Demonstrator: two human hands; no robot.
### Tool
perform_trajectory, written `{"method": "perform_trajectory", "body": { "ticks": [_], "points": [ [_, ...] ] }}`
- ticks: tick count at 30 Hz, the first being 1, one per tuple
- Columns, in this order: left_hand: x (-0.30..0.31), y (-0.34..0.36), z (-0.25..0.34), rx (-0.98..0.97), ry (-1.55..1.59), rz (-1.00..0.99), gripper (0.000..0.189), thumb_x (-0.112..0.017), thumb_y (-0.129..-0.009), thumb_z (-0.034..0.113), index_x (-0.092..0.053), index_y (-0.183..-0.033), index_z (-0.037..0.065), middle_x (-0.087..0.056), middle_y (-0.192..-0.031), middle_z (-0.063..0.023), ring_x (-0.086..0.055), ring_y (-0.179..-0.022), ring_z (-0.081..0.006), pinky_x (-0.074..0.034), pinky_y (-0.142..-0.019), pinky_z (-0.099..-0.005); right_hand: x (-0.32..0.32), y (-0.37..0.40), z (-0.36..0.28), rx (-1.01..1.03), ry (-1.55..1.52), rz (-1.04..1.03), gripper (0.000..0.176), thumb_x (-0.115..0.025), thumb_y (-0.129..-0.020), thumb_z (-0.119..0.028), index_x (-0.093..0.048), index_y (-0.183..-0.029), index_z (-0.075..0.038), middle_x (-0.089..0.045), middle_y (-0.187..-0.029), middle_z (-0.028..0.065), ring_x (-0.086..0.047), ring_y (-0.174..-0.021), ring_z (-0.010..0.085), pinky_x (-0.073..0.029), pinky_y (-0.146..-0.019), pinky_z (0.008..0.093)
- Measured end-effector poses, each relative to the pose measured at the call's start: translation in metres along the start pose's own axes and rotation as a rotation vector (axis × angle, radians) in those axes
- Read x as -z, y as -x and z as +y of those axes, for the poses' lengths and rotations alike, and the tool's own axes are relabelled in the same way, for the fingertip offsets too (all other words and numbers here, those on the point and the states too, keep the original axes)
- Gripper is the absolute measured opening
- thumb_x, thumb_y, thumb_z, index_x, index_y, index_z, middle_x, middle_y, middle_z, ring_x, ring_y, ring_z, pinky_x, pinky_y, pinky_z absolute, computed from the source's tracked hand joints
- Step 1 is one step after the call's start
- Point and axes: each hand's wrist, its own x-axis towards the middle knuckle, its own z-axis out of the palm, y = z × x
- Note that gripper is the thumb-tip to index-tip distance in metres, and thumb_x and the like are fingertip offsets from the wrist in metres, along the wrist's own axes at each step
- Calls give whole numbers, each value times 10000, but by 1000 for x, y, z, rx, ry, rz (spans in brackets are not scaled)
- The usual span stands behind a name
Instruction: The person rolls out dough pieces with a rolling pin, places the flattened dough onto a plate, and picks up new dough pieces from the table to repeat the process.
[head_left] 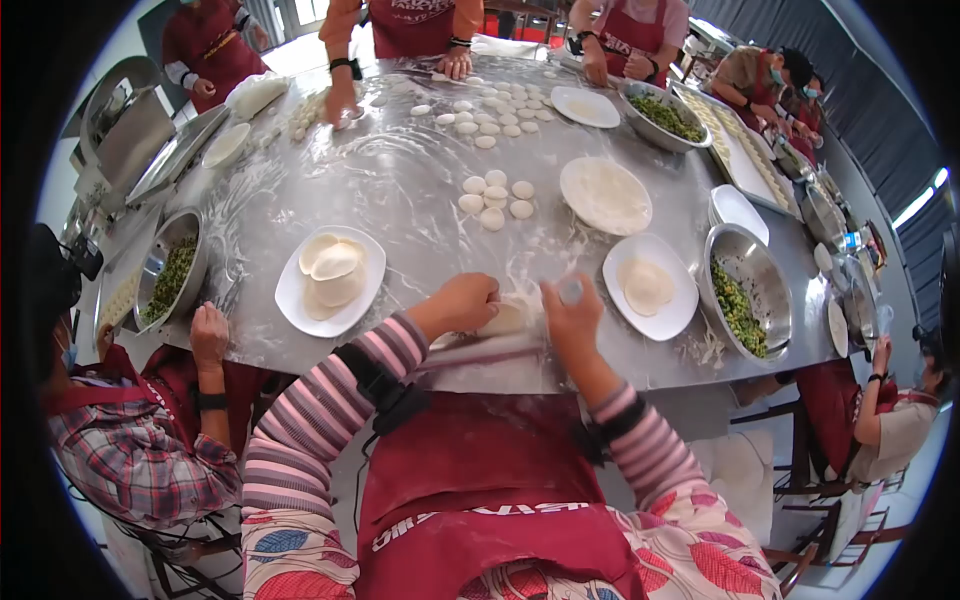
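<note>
A soft, pale piece of dough (508, 320) lay just below the frame's centre. The left hand (462, 304) curled its fingers inward beside it, pinch hidden. The right hand (573, 318) blurred, fingers partly bent; its hold couldn't be told. Beneath stretched a floury metal table (425, 235), with a smooth, squarish plate (291, 290) centre-left.

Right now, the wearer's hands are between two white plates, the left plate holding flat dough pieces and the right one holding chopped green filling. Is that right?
Not quite: the right plate holds pale flat dough, not green filling, as the head view shows. The rest stands: the left hand and right hand are between the plates, and the left plate holds flat dough pieces.
</note>
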Motion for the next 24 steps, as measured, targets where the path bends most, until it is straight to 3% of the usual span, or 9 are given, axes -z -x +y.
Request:
{"method": "perform_trajectory", "body": {
  "ticks": [1,3,7,9,10,12,17,19,24],
  "points": [
    [-2,3,-3,6,5,10,158,-555,-757,142,-581,-798,-8,-604,-722,-157,-599,-693,-272,-454,-631,-381,11,14,0,112,48,-1,184,-669,-710,-92,-512,-775,-23,-566,-603,153,-569,-557,331,-433,-523,372],
    [-9,9,-6,243,459,-84,157,-568,-727,153,-590,-767,2,-603,-774,-202,-582,-772,-349,-449,-708,-402,20,21,-11,-149,-113,-48,200,-673,-713,-115,-513,-786,-19,-567,-618,172,-567,-575,351,-434,-528,384],
    [-5,3,11,129,210,17,170,-564,-722,143,-596,-802,-3,-603,-801,-215,-580,-793,-364,-450,-721,-403,-21,-15,6,-36,39,26,221,-676,-716,-139,-516,-805,-15,-566,-627,187,-564,-591,371,-434,-529,400],
    [-15,-9,0,84,56,172,176,-567,-717,117,-577,-823,-24,-593,-736,-184,-609,-669,-276,-467,-621,-378,-29,-26,4,-59,-64,-24,242,-677,-717,-160,-520,-826,-11,-562,-633,196,-559,-600,383,-432,-530,413],
    [-8,-6,5,81,57,187,176,-567,-717,117,-577,-823,-24,-593,-736,-184,-609,-669,-276,-467,-621,-378,-25,-21,3,5,3,8,232,-675,-716,-144,-521,-829,-12,-562,-630,190,-561,-599,382,-431,-527,408],
    [1,1,10,75,52,-23,199,-558,-721,113,-571,-851,-37,-598,-771,-191,-611,-663,-293,-472,-626,-387,0,1,-3,-55,-2,-15,226,-678,-711,-123,-520,-826,-10,-560,-628,190,-560,-599,388,-431,-519,400],
    [-11,14,0,145,257,-76,271,-552,-732,150,-557,-918,-47,-603,-861,-221,-601,-716,-359,-480,-668,-384,6,14,-1,-84,-48,-16,229,-681,-704,-105,-518,-833,-9,-553,-624,193,-558,-599,393,-430,-511,396],
    [-10,11,11,73,62,142,249,-547,-731,124,-561,-913,-45,-605,-845,-212,-607,-733,-329,-480,-679,-381,-20,-14,3,76,-26,100,236,-682,-705,-112,-517,-841,-12,-549,-626,202,-556,-598,392,-425,-508,406],
    [-9,-12,2,139,177,71,206,-546,-745,116,-569,-880,-38,-608,-805,-204,-600,-723,-318,-467,-686,-379,-17,-14,1,5,-1,39,240,-682,-707,-123,-512,-836,-13,-551,-632,206,-553,-600,394,-426,-514,415]
  ]
}}
